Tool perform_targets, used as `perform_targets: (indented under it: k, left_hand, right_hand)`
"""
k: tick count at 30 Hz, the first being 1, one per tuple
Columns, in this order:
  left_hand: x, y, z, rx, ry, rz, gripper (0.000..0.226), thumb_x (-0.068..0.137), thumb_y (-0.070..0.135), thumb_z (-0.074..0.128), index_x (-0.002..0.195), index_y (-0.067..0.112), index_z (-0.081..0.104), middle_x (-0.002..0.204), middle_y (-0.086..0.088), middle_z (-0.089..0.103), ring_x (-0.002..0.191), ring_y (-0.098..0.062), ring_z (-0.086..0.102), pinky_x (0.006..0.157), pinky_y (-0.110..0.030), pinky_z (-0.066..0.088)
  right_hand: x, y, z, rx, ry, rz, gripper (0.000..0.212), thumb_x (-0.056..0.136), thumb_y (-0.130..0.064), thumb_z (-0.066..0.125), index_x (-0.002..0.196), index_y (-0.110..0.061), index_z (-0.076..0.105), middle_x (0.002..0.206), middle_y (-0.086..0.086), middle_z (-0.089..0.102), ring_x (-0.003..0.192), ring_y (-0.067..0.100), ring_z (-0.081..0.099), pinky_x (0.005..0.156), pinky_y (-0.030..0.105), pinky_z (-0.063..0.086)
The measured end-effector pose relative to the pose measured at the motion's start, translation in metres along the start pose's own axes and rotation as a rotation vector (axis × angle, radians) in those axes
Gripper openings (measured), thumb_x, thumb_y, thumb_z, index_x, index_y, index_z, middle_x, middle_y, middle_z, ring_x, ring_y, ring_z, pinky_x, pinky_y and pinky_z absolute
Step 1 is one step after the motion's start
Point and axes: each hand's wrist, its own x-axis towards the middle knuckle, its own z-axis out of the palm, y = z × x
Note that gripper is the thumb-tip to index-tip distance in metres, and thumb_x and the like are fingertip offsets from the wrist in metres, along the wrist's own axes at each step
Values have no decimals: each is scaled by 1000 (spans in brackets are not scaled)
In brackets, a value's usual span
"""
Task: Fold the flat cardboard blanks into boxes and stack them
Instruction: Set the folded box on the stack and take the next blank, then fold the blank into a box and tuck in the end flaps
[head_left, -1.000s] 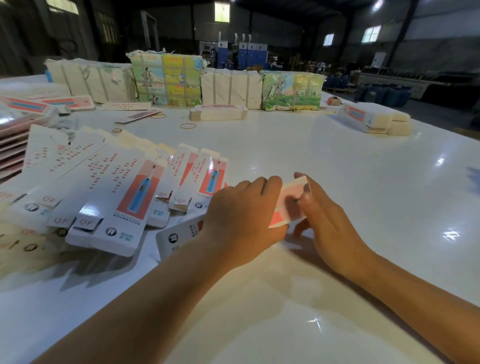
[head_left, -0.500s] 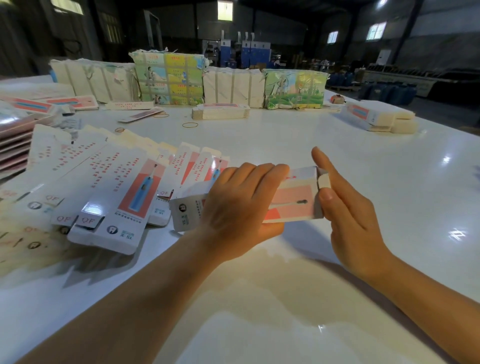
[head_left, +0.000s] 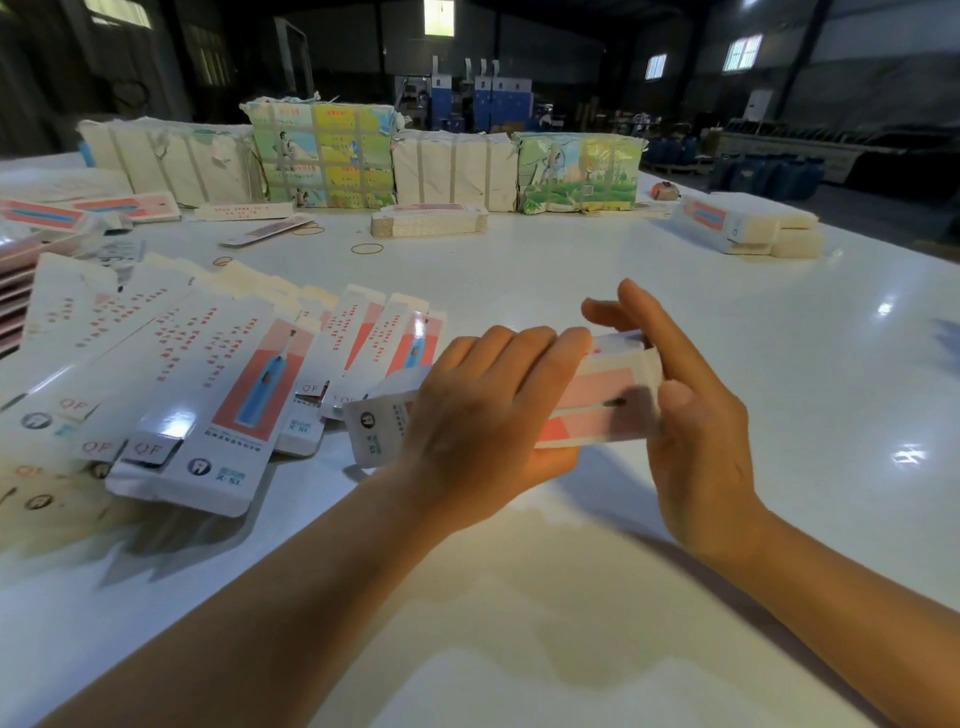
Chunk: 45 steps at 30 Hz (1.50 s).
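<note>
Cardboard in work is one white and pink printed carton blank (head_left: 602, 402), held just above the glossy white tabletop (head_left: 675, 291), between the two hands and near the person. The left hand (head_left: 488, 415) grips the middle of it, fingers curled over the top edge and thumb hidden below. The right hand (head_left: 691, 426) is at the right end, fingers straight and a little spread, touching the end of the blank where a small flap seems to stand; it does not clamp anything, it only presses.

The step in hand looks to me like the closing of this end flap. To do it well, the left hand should squeeze the sleeve only lightly, so the tube stays open and square; too much force flattens it and the flap does not enter. The right fingers should bend the small flap on its crease first, then push the tuck inside with a flat finger, not with the nail, because thin board tears easily.

Fanned flat white and pink blanks (head_left: 218, 395) lie on the left, touching each other. Small stack of folded boxes (head_left: 753, 228) waits far on the right.
</note>
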Motion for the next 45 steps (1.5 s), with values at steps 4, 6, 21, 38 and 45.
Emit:
perform_targets:
  k: [4,6,21,38,45]
  left_hand:
    - [1,1,0,-16,-5,-2,49,78,34,59,117,8,42,97,-12,66,76,-28,59,61,-36,47]
    - [1,1,-1,-24,-16,-8,49,80,35,58,117,8,42,97,-12,66,76,-28,59,62,-36,47]
    - [1,-1,-9,-4,-124,-80,50,81,41,51,111,2,63,91,-10,68,71,-26,61,59,-29,44]
    - [-2,-9,-17,-22,-167,-175,54,73,40,63,112,2,63,86,-11,67,68,-28,61,54,-30,48]
    - [-4,-8,-18,-46,-253,-160,58,69,35,78,115,4,62,96,-11,67,77,-29,63,64,-34,49]
  right_hand:
    - [-1,0,6,-293,-9,-51,55,87,-29,41,139,-22,26,140,-1,44,117,15,52,85,40,52]
    - [-1,-1,6,-376,-17,-77,56,86,-28,41,139,-18,27,140,2,42,114,16,52,80,40,54]
    - [-1,2,5,-274,-106,74,82,86,-29,53,144,-30,-5,151,-15,24,128,14,47,98,38,49]
    - [-7,10,9,-292,-183,142,71,87,-43,48,140,-43,-1,133,-34,32,118,-9,45,95,10,38]
    - [-2,7,6,-279,-54,201,50,92,-33,50,136,-42,26,104,-9,55,91,7,54,75,22,49]
